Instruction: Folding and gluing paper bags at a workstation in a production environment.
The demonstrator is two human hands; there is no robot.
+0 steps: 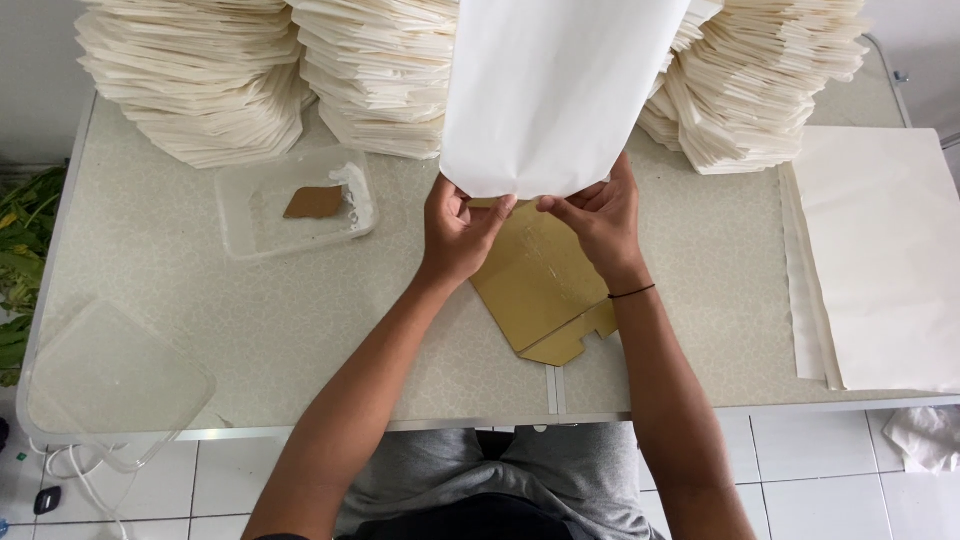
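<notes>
At the far left edge, green leaves (18, 260) show beside the table (200, 300), and a clear lid (110, 380) lies over the table's near left corner, above white cables (80, 470) on the tiled floor. Further back on the left stands a stack of folded cream paper (195, 85), and just in front of it sits a clear tray (295, 205) holding a brown scrap (314, 202) and some white paste (355, 185). A second stack (380, 80) rises next to the first. In the middle, the left hand (458, 232) is closed in a pinch on the lower left edge of a white sheet (550, 90), thumb on the near side and fingers curled behind. The sheet is held up off the table and tilts away toward the stacks, hiding part of them. The right hand (600, 218), with a black band (632, 292) at its wrist, pinches the same lower edge just to the right, the two hands close together but apart. Below them a brown cardboard template (540, 290) lies flat on the table, partly covered by the hands. To the right, a third stack (760, 80) leans outward, and a pile of flat white sheets (880, 260) rests along the table's right edge, hanging slightly over it. A crumpled cloth (925, 438) lies on the floor at the lower right.
</notes>
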